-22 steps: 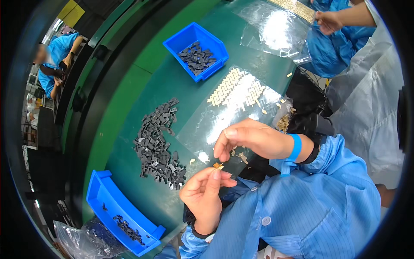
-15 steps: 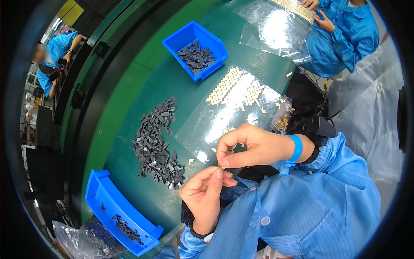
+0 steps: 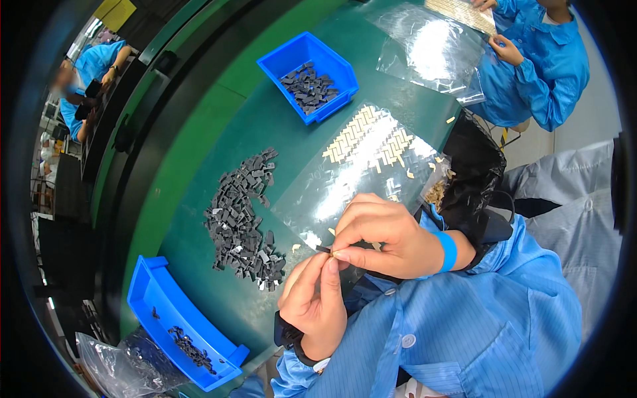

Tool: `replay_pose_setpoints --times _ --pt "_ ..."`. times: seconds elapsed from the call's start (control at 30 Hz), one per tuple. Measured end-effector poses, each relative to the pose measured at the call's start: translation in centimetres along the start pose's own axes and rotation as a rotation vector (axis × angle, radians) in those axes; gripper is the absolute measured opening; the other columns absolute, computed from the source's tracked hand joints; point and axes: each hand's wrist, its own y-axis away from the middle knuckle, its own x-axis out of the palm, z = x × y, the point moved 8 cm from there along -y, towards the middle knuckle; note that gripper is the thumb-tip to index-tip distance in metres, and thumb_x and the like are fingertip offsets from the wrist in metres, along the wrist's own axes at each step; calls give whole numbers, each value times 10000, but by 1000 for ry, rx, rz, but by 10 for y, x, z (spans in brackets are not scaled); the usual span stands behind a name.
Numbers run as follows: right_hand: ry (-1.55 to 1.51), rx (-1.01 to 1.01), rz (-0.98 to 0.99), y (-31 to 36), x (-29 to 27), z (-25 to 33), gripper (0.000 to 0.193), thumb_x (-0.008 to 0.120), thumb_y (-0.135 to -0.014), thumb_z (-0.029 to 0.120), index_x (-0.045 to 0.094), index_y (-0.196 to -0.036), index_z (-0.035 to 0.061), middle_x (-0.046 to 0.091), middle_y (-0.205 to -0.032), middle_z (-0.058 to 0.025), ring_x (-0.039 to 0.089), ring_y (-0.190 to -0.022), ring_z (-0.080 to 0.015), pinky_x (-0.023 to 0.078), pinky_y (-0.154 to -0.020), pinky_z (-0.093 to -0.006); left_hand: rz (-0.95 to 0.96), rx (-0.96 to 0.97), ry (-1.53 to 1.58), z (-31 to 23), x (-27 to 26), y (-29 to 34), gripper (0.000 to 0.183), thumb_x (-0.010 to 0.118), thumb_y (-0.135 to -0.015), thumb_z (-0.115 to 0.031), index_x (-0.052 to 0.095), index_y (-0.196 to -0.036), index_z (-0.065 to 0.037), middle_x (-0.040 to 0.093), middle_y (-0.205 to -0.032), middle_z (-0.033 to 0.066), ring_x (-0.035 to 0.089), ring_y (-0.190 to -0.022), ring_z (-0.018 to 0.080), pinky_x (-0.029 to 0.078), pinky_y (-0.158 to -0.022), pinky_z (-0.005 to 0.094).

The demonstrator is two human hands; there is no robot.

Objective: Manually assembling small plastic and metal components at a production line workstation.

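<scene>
My left hand [image 3: 315, 302] and my right hand [image 3: 391, 240] meet at their fingertips above the near edge of the table. Both are closed in a pinch on a small black part [image 3: 323, 249], whose dark end sticks out to the left; the rest is hidden by the fingers. Just beyond them lies a clear plastic sheet [image 3: 298, 199] bearing rows of small cream-coloured pieces [image 3: 352, 136]. To the left of my hands spreads a long heap of black rectangular parts [image 3: 239, 212] on the green tabletop [image 3: 192, 232].
A blue bin [image 3: 342, 66] with black parts stands at the far side. Another blue bin [image 3: 142, 285] with smaller dark bits is at near left. A black bag [image 3: 474, 152] hangs at the right edge. A co-worker [image 3: 544, 60] handles a cream sheet [image 3: 464, 14] near clear bags [image 3: 424, 53].
The black part's end now shows between my fingertips, where a small yellowish bit showed before. My right hand has turned slightly and shifted a little lower; my left fingers stay pinched.
</scene>
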Motion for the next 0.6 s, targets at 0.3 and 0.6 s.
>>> replay_pose_setpoints --times 0.3,0.6 --pt "-33 12 -62 6 5 -1 44 638 -769 100 626 -784 60 598 -777 -43 554 -742 -216 411 -700 -331 -84 -70 169 4 2 4 144 609 -825 -9 617 -936 84 631 -827 118 586 -659 121 478 -619 218" --pt "-243 133 -146 10 3 -11 62 629 -772 72 640 -809 24 605 -777 -68 569 -732 -195 423 -687 -312 -74 -167 325 13 4 3 138 587 -843 -27 621 -917 85 637 -781 109 588 -666 117 477 -632 216"
